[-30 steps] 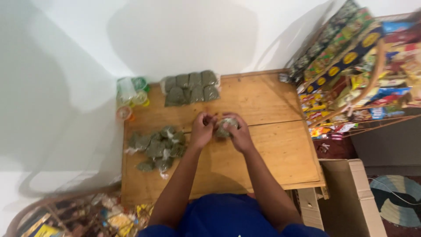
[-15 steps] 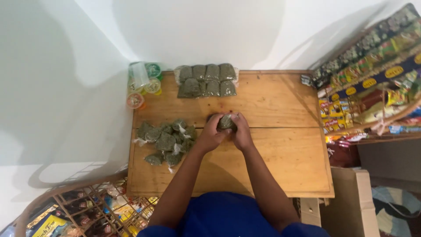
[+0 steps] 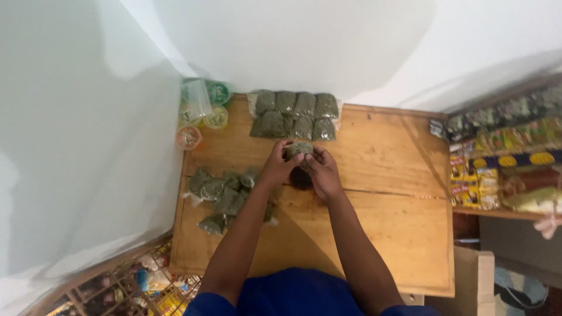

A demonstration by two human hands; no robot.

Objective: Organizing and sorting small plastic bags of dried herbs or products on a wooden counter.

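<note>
Head view: both hands are meeting over the middle of the bench [image 3: 374, 234]; the left hand [image 3: 275, 169] and right hand [image 3: 322, 172] are closing together on one small packet [image 3: 300, 148] of green dried stuff, held just above the wood; compared with a moment ago the packet is staying between the fingers, only nudged a little toward the far row [image 3: 293, 114] of neat packets, so the handling is still going on; a loose heap [image 3: 222, 196] is lying left of the left wrist; tubs [image 3: 202, 108] are standing at the far left corner.
</note>
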